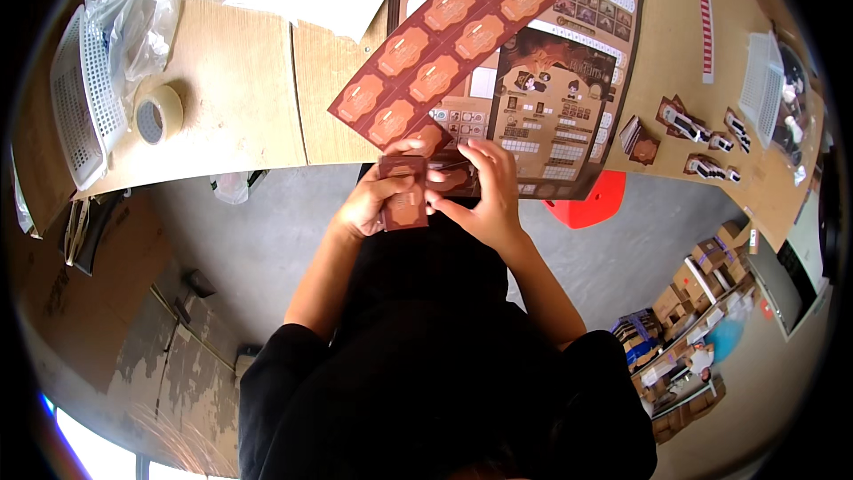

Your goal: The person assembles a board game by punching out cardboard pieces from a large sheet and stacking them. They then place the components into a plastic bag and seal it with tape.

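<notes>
Close to the table's front edge, my left hand is closed around a small stack of reddish-brown cards, its thumb lying across the top card. My right hand is just beside the stack, fingers curved and apart, with the thumb tip close to the stack's right edge. Between the two hands shows another dark reddish card, partly covered by fingers; what supports it is hidden. Beyond my hands, a long uncut sheet of matching cards lies slantwise over large brown printed boards.
At left are a white plastic basket, clear plastic bags and a tape roll. Several small bundles and loose cards lie right, before another white basket. A red stool stands under the table edge.
</notes>
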The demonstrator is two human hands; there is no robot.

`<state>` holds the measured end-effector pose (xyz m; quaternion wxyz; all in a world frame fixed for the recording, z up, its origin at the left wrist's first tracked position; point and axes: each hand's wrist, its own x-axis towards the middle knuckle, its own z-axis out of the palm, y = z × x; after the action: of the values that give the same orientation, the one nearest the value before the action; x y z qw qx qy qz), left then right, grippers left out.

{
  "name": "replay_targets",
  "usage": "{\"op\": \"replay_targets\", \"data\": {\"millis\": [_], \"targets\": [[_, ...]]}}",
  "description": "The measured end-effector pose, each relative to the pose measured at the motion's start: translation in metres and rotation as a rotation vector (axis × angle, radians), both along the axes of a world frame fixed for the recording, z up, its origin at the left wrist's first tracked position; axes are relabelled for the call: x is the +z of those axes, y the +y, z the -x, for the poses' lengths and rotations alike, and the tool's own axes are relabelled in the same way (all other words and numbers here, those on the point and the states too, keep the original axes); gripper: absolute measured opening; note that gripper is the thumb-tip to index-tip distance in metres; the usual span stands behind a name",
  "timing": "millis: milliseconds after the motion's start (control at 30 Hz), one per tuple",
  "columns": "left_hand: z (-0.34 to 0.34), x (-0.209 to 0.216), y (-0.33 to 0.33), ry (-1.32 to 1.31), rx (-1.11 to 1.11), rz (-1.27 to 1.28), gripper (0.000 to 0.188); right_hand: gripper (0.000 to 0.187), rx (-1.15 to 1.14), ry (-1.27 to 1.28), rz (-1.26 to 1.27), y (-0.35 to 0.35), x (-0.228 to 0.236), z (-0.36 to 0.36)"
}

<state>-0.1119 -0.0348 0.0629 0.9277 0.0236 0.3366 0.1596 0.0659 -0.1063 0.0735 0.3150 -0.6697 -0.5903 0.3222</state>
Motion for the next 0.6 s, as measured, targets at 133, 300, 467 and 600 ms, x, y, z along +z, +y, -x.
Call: {"op": "replay_targets", "data": {"millis": [133, 300, 467, 600], "targets": [[0.044, -0.017, -0.014, -0.052, -0.121, 0.024, 0.042, 0.071, 0.115, -0.250, -0.011, -0.040, -0.021, -0.008], [0.063, -0.035, -0.036, 0.054, -0.431, 0.161, 0.068, 0.068, 0.188, -0.425, -0.066, -0.047, -0.047, -0.012], [0.048, -0.038, -0.039, 0.026, -0.507, 0.183, 0.083, 0.058, 0.259, -0.487, -0.098, -0.034, -0.057, -0.014], [0.040, -0.036, -0.040, -0.006, -0.455, 0.167, 0.080, 0.047, 0.254, -0.489, -0.101, -0.027, -0.060, -0.018]]}}
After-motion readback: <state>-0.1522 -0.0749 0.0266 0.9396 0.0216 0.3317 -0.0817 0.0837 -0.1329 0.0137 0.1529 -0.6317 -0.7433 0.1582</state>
